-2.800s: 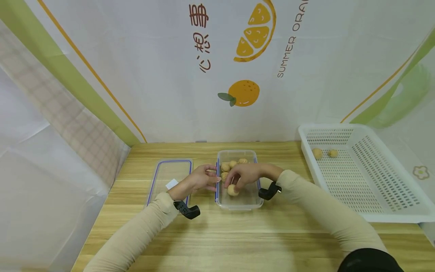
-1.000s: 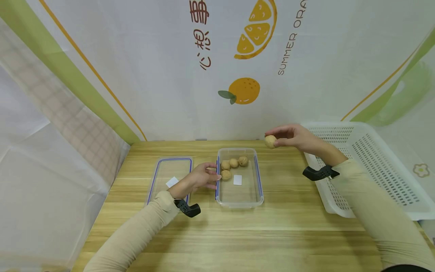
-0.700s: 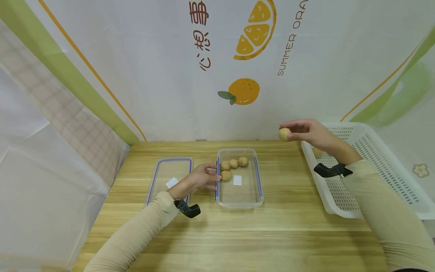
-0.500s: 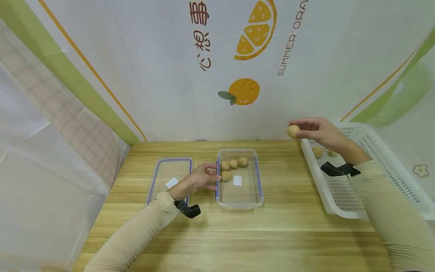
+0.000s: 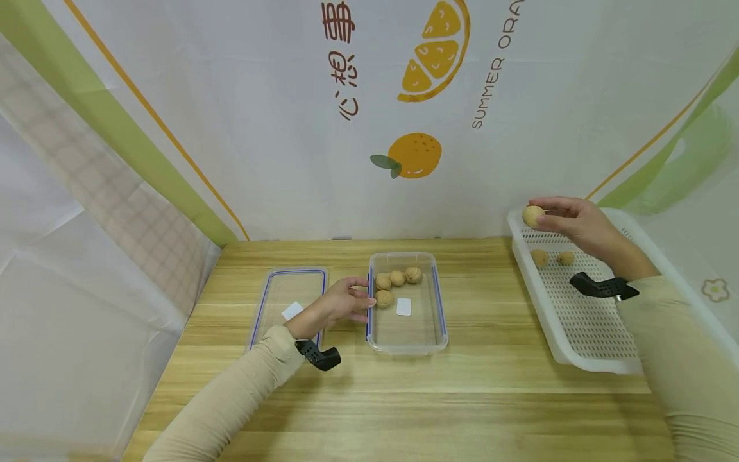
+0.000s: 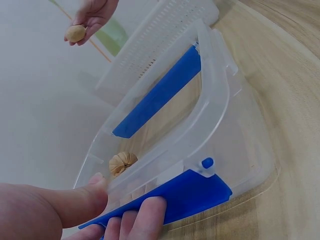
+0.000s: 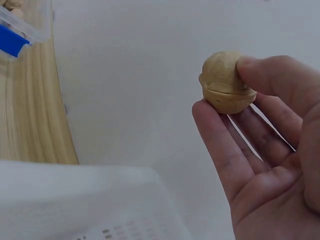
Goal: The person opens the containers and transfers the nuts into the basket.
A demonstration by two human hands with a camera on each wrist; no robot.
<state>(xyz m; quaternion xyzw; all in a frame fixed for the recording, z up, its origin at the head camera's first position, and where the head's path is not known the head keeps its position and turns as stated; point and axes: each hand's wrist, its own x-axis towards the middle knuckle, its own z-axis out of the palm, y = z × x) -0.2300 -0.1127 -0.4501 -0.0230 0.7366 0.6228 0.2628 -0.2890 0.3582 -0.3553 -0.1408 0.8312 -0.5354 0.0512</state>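
Observation:
My right hand [image 5: 583, 224] pinches a walnut [image 5: 534, 216] between thumb and fingertips, above the far left corner of a white perforated basket [image 5: 551, 321]. In the right wrist view the held walnut [image 7: 227, 82] shows its seam clearly. A clear plastic food box [image 5: 404, 346] with blue side clips stands mid-table. Its left wall is gripped by my left hand [image 5: 340, 300], with the thumb at the rim and the fingers against the blue clip [image 6: 187, 197]. Several walnuts [image 5: 397, 278] lie in the box's far left part. Two more walnuts [image 5: 539, 258] sit in the basket.
A clear lid [image 5: 288, 289] with a blue seal lies left of the box, partly under my left forearm. Bare wooden table [image 5: 404, 404] shows in front of the box. A white printed curtain [image 5: 288, 160] hangs along the table's back edge.
My right hand has lifted the walnut out of the box and carried it right, over the basket. My left hand and the box have stayed in place.

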